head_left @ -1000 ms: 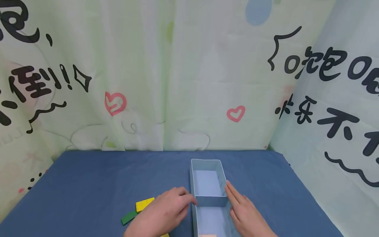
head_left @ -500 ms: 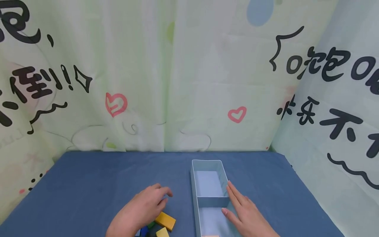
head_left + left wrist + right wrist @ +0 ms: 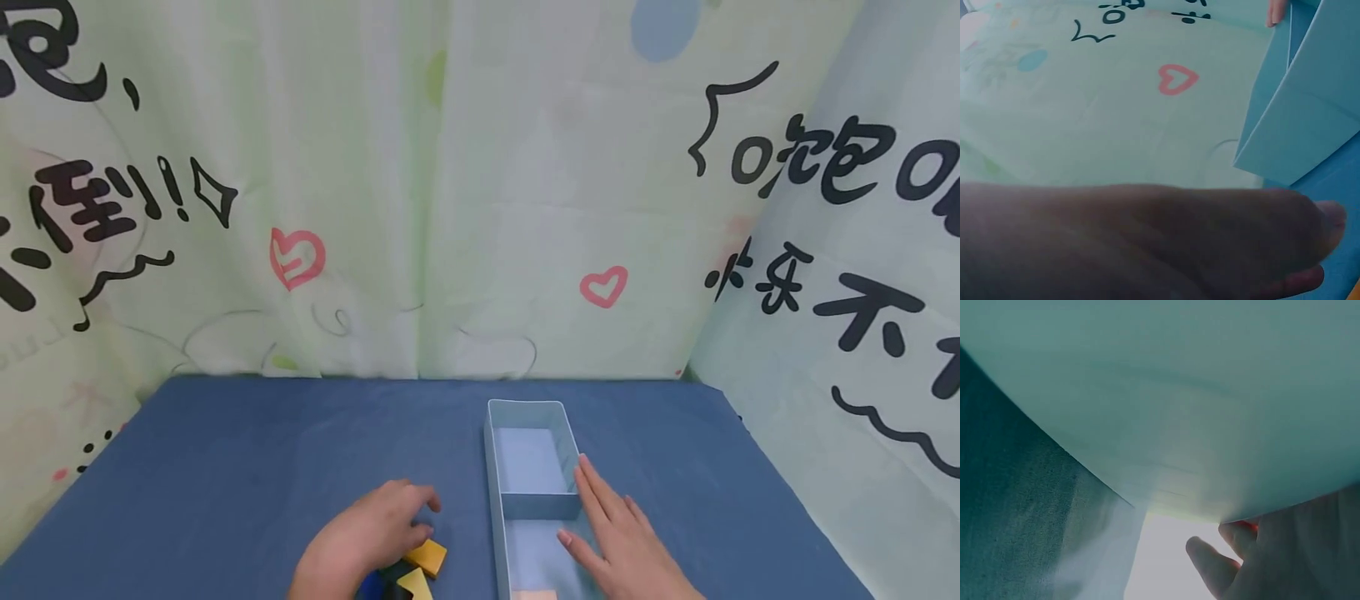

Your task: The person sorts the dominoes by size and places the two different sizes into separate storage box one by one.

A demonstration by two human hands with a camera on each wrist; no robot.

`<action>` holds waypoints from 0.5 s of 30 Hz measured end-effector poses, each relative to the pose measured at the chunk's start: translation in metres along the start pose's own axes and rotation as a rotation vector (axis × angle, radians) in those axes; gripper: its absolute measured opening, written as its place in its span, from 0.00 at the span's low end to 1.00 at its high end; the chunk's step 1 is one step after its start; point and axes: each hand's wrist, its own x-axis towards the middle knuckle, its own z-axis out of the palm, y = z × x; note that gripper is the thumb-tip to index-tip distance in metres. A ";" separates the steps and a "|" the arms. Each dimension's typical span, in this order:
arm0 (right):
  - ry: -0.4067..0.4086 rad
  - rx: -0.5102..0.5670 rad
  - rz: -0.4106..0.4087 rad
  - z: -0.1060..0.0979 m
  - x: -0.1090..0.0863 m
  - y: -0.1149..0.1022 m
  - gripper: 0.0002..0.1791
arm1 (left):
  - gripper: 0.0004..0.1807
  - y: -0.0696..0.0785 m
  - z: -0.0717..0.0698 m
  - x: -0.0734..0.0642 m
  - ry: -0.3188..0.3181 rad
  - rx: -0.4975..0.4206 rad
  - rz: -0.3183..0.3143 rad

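My left hand (image 3: 367, 529) hovers over a small pile of coloured blocks, thumb and forefinger apart with nothing between them. Just below its thumb lies an orange-yellow block (image 3: 430, 558). A pale yellow block (image 3: 417, 585) and a blue block (image 3: 371, 587) sit nearer, with dark pieces among them; the hand hides part of the pile. The light blue divided box (image 3: 492, 500) stands to the right. My right hand (image 3: 626, 533) rests at its right wall, fingers straight and thumb over the near compartment. In the right wrist view, the box wall (image 3: 1172, 425) fills most of the picture above the fingertips (image 3: 1207, 559).
A pale pink piece (image 3: 534, 595) lies in the box's near compartment, cut off by the frame edge. Blue cloth (image 3: 285, 450) covers the table. Printed curtains (image 3: 360, 208) hang behind it and along both sides.
My left hand has left the box's left rim, moved left to the blocks, then lowered slightly over them. The right thumb has spread out over the box; the right hand otherwise stays put.
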 end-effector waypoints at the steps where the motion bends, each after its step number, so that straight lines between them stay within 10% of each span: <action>1: 0.002 0.001 0.002 0.000 0.000 0.000 0.45 | 0.12 0.000 0.001 0.001 0.003 0.008 -0.011; 15: -0.018 0.045 -0.001 -0.001 -0.001 0.002 0.44 | 0.12 0.007 0.023 0.020 -0.032 0.171 -0.059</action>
